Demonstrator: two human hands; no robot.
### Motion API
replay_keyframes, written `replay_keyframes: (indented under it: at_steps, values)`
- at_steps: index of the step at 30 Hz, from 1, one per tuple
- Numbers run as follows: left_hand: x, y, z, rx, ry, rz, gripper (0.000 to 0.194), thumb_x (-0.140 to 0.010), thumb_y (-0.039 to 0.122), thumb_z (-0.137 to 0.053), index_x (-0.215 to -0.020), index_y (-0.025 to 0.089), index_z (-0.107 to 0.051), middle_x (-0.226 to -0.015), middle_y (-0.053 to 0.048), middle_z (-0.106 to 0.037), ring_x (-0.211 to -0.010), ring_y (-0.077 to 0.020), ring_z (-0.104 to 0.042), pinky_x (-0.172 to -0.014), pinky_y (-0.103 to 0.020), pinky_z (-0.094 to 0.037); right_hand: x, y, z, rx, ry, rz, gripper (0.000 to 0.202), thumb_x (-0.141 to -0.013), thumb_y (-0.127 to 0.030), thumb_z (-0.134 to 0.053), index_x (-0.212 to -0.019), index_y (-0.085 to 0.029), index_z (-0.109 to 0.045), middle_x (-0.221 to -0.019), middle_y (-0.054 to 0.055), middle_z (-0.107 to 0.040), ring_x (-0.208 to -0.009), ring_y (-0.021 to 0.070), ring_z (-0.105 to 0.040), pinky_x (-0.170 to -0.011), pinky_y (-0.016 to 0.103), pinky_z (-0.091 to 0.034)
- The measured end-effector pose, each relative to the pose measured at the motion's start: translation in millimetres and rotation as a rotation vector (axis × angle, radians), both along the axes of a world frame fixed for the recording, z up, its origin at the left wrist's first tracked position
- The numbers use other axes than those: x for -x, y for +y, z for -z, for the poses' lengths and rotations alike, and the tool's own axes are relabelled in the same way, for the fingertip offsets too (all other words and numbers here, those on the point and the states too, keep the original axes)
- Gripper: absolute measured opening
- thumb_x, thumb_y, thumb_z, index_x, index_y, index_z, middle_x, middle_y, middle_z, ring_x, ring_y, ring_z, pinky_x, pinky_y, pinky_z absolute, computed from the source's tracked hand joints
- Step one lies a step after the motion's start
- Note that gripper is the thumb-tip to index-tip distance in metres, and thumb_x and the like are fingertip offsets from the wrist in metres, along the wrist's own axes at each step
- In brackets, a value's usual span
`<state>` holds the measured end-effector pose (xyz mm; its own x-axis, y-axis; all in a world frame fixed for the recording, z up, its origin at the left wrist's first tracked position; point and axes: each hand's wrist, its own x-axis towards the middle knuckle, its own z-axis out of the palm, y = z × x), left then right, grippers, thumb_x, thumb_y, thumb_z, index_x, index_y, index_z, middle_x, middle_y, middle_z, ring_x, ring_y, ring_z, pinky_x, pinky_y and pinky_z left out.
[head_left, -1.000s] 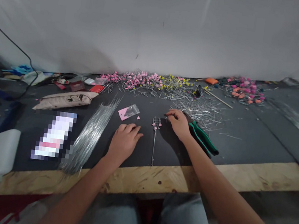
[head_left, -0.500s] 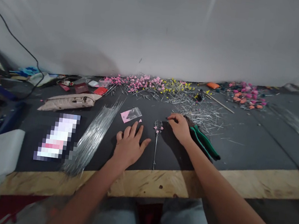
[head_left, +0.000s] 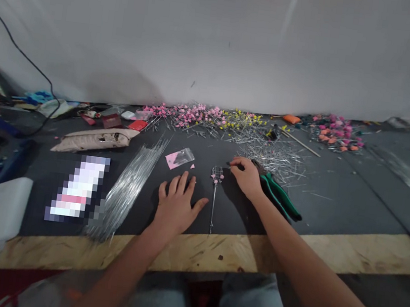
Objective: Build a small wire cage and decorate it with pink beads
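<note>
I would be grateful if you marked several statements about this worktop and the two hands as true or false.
1. The wire frame lies between the left hand and the right hand. True.
2. The left hand is closed into a fist. False: its fingers are spread, with the back of the hand upward.
3. The small bag lies between the left hand and the wall. True.
4. The pliers have yellow handles. False: the handles are green.
5. The wire bundle lies to the right of the small bag. False: it lies to the left.
6. The orange packet is nearer the wall than the pliers. True.
</note>
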<state>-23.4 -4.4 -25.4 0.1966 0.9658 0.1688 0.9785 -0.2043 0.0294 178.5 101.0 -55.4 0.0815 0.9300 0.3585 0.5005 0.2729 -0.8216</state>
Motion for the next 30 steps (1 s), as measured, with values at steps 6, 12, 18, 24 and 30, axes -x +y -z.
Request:
replay_keyframes:
  at_steps: [6, 12, 18, 24, 30]
  values:
    - [1.4, -10.1, 0.1, -0.006, 0.016, -0.004, 0.059, -0.087, 0.054, -0.027, -0.129, 0.016, -0.044, -0.142, -0.014, -0.034, -0.125, -0.0319, -0.031, -0.101, -0.055, -0.017, 0.0, -1.2, -1.4, 0.014, 0.002, -0.003, 0.013, -0.067, -0.019, -0.053, -0.073, -0.021, -0.064, -0.096, 0.004, -0.065, -0.095, 0.0206, -0.057, -0.091, 0.038, -0.038]
    - [7.6, -29.3, 0.6, 0.017, 0.012, 0.009, 0.059, -0.086, 0.054, -0.029, -0.130, 0.017, -0.044, -0.143, -0.012, -0.033, -0.126, -0.0310, -0.030, -0.103, -0.054, -0.016, -0.5, -1.1, -0.7, 0.030, 0.010, -0.002, 0.014, -0.067, -0.020, -0.052, -0.073, -0.021, -0.065, -0.098, 0.004, -0.065, -0.095, 0.0216, -0.058, -0.091, 0.040, -0.038]
    - [7.3, -36.5, 2.0, 0.036, 0.000, 0.028, 0.059, -0.086, 0.053, -0.031, -0.131, 0.016, -0.043, -0.142, -0.010, -0.035, -0.126, -0.0315, -0.030, -0.103, -0.052, -0.018, -0.4, -1.0, -0.1, 0.031, 0.013, -0.002, 0.014, -0.067, -0.019, -0.053, -0.073, -0.021, -0.065, -0.098, 0.005, -0.066, -0.096, 0.0215, -0.058, -0.091, 0.039, -0.038]
    - [7.0, -25.8, 1.7, 0.031, -0.042, 0.028, 0.060, -0.087, 0.053, -0.028, -0.134, 0.016, -0.038, -0.142, -0.007, -0.036, -0.127, -0.0327, -0.027, -0.099, -0.051, -0.025, -0.2, -0.8, -0.4, 0.033, 0.016, -0.005, 0.015, -0.067, -0.019, -0.052, -0.074, -0.021, -0.065, -0.098, 0.005, -0.066, -0.097, 0.0211, -0.058, -0.091, 0.039, -0.038]
    - [4.2, -20.1, 2.0, 0.039, -0.056, 0.048, 0.056, -0.089, 0.049, -0.028, -0.133, 0.017, -0.041, -0.139, -0.007, -0.040, -0.129, -0.0331, -0.025, -0.101, -0.054, -0.019, -0.4, -1.3, -1.3, 0.037, 0.014, -0.004, 0.014, -0.067, -0.019, -0.052, -0.073, -0.021, -0.065, -0.099, 0.005, -0.066, -0.097, 0.0218, -0.058, -0.092, 0.040, -0.038]
